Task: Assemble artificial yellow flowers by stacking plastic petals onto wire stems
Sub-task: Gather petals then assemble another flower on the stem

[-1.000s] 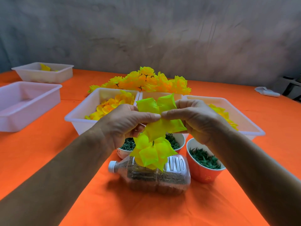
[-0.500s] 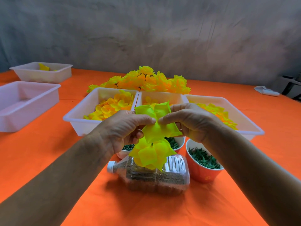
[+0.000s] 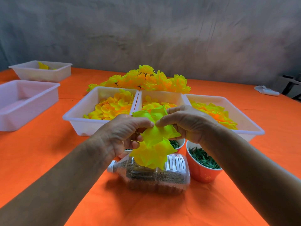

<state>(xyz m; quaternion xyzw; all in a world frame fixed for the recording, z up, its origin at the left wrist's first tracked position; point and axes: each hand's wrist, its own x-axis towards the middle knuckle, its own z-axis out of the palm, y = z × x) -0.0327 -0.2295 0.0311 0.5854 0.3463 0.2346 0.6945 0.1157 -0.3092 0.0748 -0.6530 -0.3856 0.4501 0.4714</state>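
An orange-clothed counter (image 3: 48, 160) carries three white plastic trays (image 3: 91, 123) of yellow petals side by side toward its far edge. Nearer, a clear plastic bottle (image 3: 156, 178) lies on its side. Above it, the left hand (image 3: 123, 136) and right hand (image 3: 187, 123) pinch a yellow-green plastic petal layer (image 3: 154, 132) over a stacked flower (image 3: 151, 156).

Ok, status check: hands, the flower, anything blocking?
Left hand and right hand both pinching the yellow petal layer. Earlier petals stacked below it, above the lying bottle. Stem hidden. Nothing blocking.
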